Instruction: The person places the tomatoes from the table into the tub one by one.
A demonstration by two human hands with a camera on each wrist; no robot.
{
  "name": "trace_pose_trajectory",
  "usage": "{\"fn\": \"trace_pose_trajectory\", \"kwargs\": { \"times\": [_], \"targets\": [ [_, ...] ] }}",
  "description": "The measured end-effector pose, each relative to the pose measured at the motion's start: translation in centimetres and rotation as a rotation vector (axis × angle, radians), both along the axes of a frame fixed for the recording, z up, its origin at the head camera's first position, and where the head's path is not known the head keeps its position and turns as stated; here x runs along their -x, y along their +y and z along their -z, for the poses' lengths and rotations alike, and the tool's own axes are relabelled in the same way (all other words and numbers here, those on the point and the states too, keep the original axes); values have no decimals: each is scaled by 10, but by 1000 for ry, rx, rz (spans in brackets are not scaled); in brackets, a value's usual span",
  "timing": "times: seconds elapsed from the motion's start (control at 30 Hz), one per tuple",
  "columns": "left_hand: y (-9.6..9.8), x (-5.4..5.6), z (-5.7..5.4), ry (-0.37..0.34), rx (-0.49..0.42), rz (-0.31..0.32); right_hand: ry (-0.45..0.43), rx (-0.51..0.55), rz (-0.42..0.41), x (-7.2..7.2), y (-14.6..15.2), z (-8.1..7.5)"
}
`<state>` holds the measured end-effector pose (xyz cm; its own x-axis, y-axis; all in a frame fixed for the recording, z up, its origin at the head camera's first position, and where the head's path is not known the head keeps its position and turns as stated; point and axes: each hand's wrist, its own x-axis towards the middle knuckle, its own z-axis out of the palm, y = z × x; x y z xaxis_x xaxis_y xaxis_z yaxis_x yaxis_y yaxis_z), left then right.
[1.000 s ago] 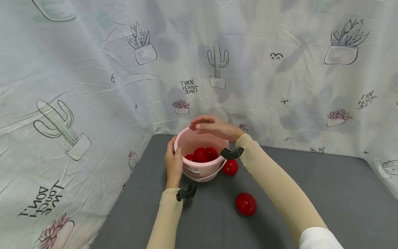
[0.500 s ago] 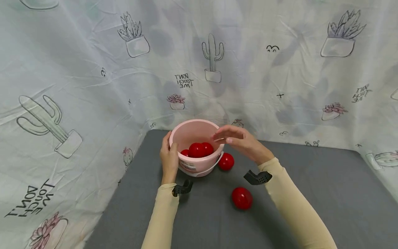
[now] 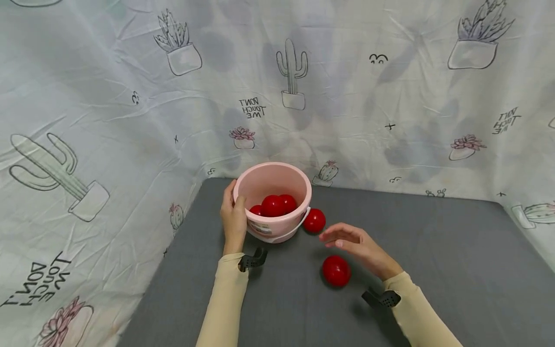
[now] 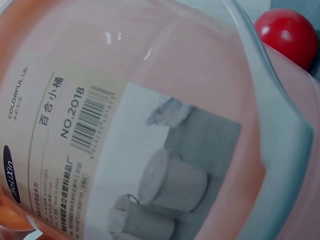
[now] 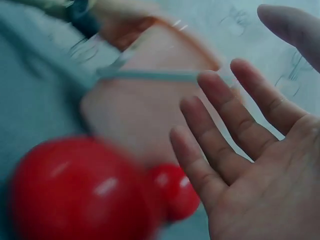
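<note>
A pink bucket (image 3: 277,224) with a white handle stands at the back left of the table, its label filling much of the left wrist view. My left hand (image 3: 234,221) grips its left side at the rim. Several shiny red balls (image 3: 272,206) lie inside. Just right of the bucket is another red ball (image 3: 314,220), and a nearer red ball (image 3: 336,271) rests on the table. My right hand (image 3: 357,247) is over the table beside these two, fingers spread and palm bare in the right wrist view.
The grey table (image 3: 416,231) runs back to a pale curtain (image 3: 347,106) printed with potted cacti, which also closes off the left side. A dark wrist strap (image 3: 382,298) sits on the right sleeve, and another dark strap (image 3: 253,260) on the left.
My right hand has drawn back from over the bucket's mouth, rightward and down toward the two loose balls. My left hand keeps its grip on the bucket. The head view has shifted slightly.
</note>
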<state>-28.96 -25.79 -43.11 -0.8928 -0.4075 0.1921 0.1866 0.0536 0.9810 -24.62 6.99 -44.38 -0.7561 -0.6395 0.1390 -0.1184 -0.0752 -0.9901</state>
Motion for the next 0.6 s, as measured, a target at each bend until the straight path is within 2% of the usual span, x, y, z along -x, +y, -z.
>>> {"fn": "trace_pose_trajectory", "kwargs": {
  "times": [0.17, 0.3, 0.5, 0.6],
  "targets": [
    [0, -1, 0, -7, -12, -3, -58, -11, 63, -12, 8, 27],
    [-1, -1, 1, -22, -10, -7, -85, -53, 108, -17, 9, 42],
    [1, 0, 1, -26, 4, -12, -93, -151, 150, -25, 5, 56],
    [1, 2, 0, -16, 15, -19, -52, -168, 175, -28, 3, 59]
  ]
}}
